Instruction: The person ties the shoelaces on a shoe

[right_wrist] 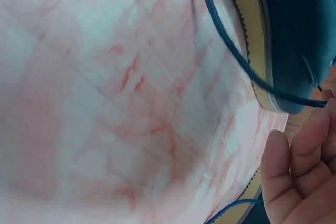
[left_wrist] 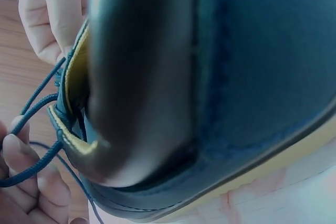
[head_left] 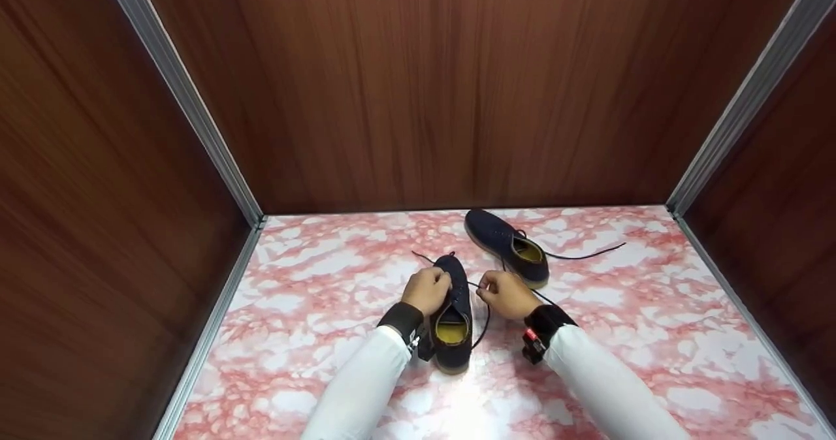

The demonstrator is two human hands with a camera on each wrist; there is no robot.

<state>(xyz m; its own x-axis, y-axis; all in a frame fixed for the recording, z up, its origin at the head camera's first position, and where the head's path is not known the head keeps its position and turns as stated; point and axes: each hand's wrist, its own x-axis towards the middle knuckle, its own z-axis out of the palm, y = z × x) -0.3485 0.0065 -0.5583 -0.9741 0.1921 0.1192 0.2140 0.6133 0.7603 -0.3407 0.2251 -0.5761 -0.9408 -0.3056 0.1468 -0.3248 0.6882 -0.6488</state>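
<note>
A dark blue lace-up shoe point(head_left: 457, 284) with a yellow lining stands on the marbled surface, toe away from me. My left hand point(head_left: 428, 290) lies against its left side, curled fingers gripping the upper by the eyelets. In the left wrist view, these fingers point(left_wrist: 44, 22) touch the eyelet edge, while the shoe's heel and collar fill the foreground. To the right of the shoe, my right hand point(head_left: 511, 294) pinches its dark shoelace point(left_wrist: 32, 169). This lace point(right_wrist: 239, 59) runs from the shoe to the right fingertips in the right wrist view.
A matching shoe point(head_left: 493, 231) lies at an angle behind my right hand, its loose lace point(head_left: 588, 256) trailing right. Wood-grain panels point(head_left: 418, 87) rise at the back and both sides. The pink-and-white surface point(head_left: 313, 335) extends around the shoes.
</note>
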